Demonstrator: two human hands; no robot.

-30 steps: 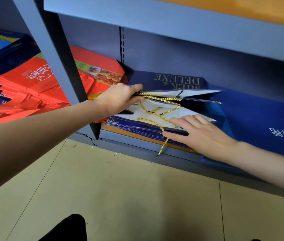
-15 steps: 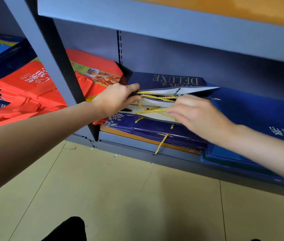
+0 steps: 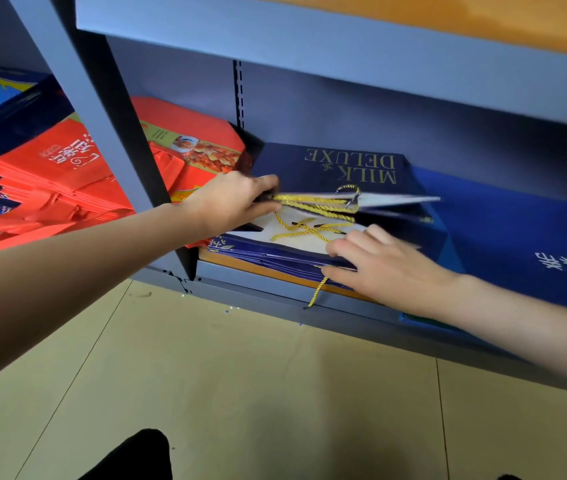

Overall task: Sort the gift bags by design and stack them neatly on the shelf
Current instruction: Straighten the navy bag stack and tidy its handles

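A navy "MILK DELUXE" gift bag lies on top of a stack of navy bags on the bottom shelf. My left hand grips the top bag's open edge by its yellow cord handles, holding it lifted. Below, white bag interior and more yellow cord show. My right hand lies flat with straight fingers on the front edge of the stack. One yellow cord end hangs over the shelf front.
A stack of red bags fills the bay left of the grey shelf post. Bright blue bags with white characters lie to the right. An upper shelf overhangs. Beige floor tiles lie below.
My right hand has dropped from the cords inside the open bag back to the front edge of the stack. My left hand keeps its hold on the top bag.
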